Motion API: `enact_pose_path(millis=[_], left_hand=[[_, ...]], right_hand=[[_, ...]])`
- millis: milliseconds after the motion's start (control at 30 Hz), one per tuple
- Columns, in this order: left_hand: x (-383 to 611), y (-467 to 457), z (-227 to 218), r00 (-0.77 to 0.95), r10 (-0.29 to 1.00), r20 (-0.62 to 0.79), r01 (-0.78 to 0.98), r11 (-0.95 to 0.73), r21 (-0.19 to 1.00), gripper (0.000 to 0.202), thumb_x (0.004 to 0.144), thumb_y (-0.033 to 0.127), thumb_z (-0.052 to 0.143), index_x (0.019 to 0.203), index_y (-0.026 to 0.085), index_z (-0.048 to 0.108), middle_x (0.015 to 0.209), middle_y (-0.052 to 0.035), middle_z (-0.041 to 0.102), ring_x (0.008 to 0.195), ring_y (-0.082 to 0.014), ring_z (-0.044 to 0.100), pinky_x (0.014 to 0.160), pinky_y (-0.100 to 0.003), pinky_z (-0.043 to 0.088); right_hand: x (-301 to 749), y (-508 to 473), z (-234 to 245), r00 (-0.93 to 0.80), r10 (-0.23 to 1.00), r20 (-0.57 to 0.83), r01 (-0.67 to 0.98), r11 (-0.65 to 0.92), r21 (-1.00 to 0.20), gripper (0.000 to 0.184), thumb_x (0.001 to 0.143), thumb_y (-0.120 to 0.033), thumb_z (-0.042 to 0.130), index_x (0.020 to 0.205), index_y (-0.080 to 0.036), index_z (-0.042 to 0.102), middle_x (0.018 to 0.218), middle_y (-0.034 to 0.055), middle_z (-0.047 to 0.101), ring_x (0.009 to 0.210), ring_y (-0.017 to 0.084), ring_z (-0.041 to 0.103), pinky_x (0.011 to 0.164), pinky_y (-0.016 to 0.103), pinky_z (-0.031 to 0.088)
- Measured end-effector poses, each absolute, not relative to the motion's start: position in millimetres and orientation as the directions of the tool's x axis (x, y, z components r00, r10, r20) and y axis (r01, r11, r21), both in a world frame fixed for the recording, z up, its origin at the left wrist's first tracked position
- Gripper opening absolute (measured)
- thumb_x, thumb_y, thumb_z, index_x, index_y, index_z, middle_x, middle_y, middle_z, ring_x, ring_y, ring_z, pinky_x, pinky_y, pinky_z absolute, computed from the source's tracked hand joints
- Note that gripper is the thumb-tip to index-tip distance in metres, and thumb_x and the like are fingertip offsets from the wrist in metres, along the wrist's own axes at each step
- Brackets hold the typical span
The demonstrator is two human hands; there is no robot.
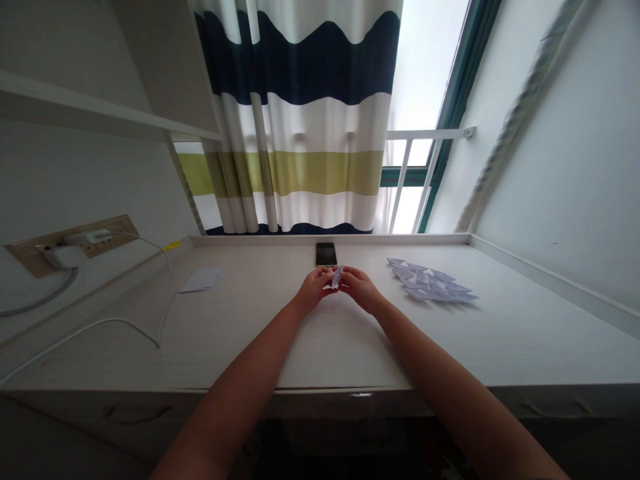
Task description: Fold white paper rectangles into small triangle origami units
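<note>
My left hand [314, 291] and my right hand [361, 289] meet above the middle of a pale wooden desk [280, 333]. Between their fingertips they pinch a small piece of folded white paper [337, 276], and its exact shape is too small to make out. A black smartphone [326, 254] lies just beyond my hands. To the right sits a loose pile of similar folded paper pieces [430, 281], apart from my right hand. A flat white paper slip [201, 280] lies to the left, apart from my left hand.
A wall socket panel [70, 247] with a white plug sits at the left, and a white cable [115, 321] runs across the desk's left side. Walls rise at the desk's left and right, with a striped curtain [295, 127] behind its far edge.
</note>
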State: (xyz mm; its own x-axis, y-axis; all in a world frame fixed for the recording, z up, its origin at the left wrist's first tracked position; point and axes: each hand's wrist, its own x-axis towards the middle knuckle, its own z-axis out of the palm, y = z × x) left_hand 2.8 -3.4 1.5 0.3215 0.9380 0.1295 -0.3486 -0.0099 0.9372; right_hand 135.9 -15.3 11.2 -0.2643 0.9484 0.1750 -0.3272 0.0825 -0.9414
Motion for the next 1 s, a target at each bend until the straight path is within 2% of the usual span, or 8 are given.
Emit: enact_pose_path(millis=[267, 533, 1000], left_hand=[[3.9, -6.5, 5.6, 0.305, 0.945, 0.115, -0.341, -0.004, 0.940, 0.018, 0.065, 0.026, 0.061, 0.068, 0.015, 0.047, 0.074, -0.0016, 0.053, 0.070, -0.0105, 0.051, 0.066, -0.026, 0.045], [4.3, -4.3, 2.8, 0.294, 0.945, 0.142, -0.333, -0.038, 0.942, 0.013, 0.067, 0.026, 0.056, 0.069, 0.016, 0.047, 0.070, -0.0003, 0.052, 0.068, -0.0105, 0.052, 0.067, -0.027, 0.045], [8.2, -6.5, 4.9, 0.218, 0.972, 0.089, -0.366, -0.004, 0.931, 0.006, 0.069, 0.022, 0.050, 0.071, 0.017, 0.047, 0.072, -0.0014, 0.055, 0.066, -0.0109, 0.053, 0.064, -0.025, 0.046]], right_hand=[[135.3, -18.8, 14.8, -0.287, 0.941, 0.177, -0.315, 0.082, -0.946, 0.017, 0.064, -0.027, 0.058, 0.078, -0.019, 0.063, 0.065, -0.0013, 0.056, 0.062, 0.010, 0.048, 0.067, 0.028, 0.041], [135.8, -17.5, 13.1, -0.281, 0.944, 0.176, -0.322, 0.080, -0.943, 0.016, 0.064, -0.026, 0.057, 0.078, -0.018, 0.062, 0.064, -0.0021, 0.054, 0.062, 0.009, 0.047, 0.068, 0.027, 0.041], [135.2, -15.9, 11.2, -0.290, 0.940, 0.182, -0.343, 0.076, -0.936, 0.015, 0.065, -0.026, 0.057, 0.077, -0.018, 0.062, 0.069, -0.0002, 0.055, 0.067, 0.011, 0.048, 0.070, 0.028, 0.040]])
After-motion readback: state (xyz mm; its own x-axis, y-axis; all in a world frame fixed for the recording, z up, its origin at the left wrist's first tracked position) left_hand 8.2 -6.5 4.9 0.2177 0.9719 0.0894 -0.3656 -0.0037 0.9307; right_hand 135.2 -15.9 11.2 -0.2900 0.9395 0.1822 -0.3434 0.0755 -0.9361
